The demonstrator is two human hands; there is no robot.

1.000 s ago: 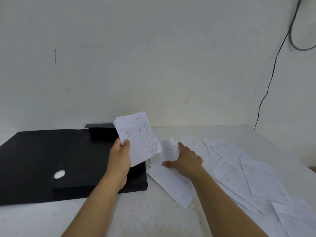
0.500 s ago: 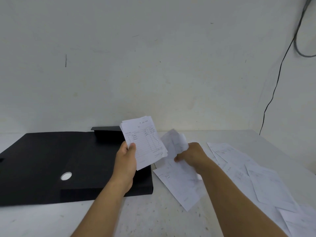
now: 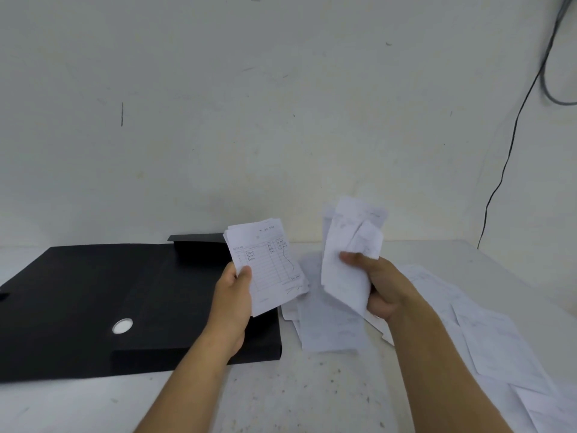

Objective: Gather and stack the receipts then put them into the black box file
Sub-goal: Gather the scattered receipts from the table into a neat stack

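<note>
My left hand [image 3: 232, 295] grips a small stack of white receipts [image 3: 270, 264], held upright above the right edge of the black box file [image 3: 93, 301]. The file lies flat on the white table at the left, with a round silver hole in its spine. My right hand [image 3: 379, 285] holds a few crumpled receipts [image 3: 349, 251] lifted off the table, just right of the stack. More loose receipts [image 3: 487, 335] lie scattered on the table at the right, and some receipts [image 3: 324, 329] lie between my arms.
A white wall stands close behind the table [image 3: 312, 392]. A black cable [image 3: 512, 142] hangs down the wall at the right. The table's right edge runs diagonally at the far right.
My right hand has picked receipts off the table and raised them beside the stack in my left hand. The left hand has stayed roughly in place.
</note>
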